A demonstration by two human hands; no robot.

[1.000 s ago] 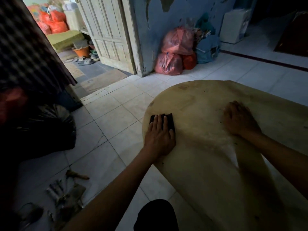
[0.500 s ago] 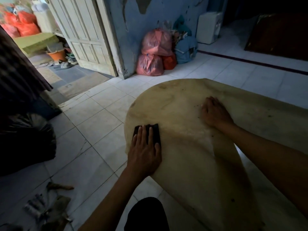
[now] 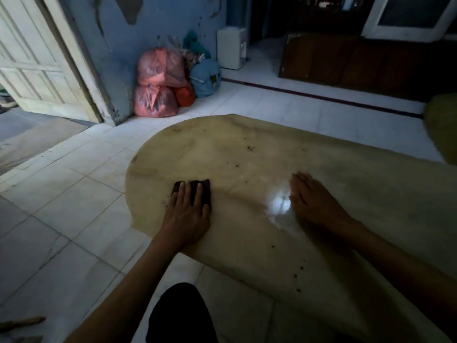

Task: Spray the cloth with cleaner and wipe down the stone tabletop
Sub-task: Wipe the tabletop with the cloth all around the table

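Note:
A beige stone tabletop (image 3: 247,154) with a rounded left end fills the middle of the view, speckled with dark crumbs. A small dark folded cloth (image 3: 197,188) lies near its left edge. My left hand (image 3: 188,216) presses flat on the cloth with straight fingers, covering its near half. My right hand (image 3: 314,201) rests flat on the stone to the right, beside a bright wet-looking glare patch (image 3: 279,204). No spray bottle shows.
White floor tiles (image 3: 74,194) surround the table. Pink, orange and blue bags (image 3: 158,82) are piled against the blue wall at the back. A white door (image 3: 37,65) stands left, a white dispenser (image 3: 231,48) and dark wooden furniture (image 3: 346,63) behind.
The camera has swung to the right, so the dark bag and floor clutter on the left left the view. My left hand and the cloth slid a little inward from the table's left edge.

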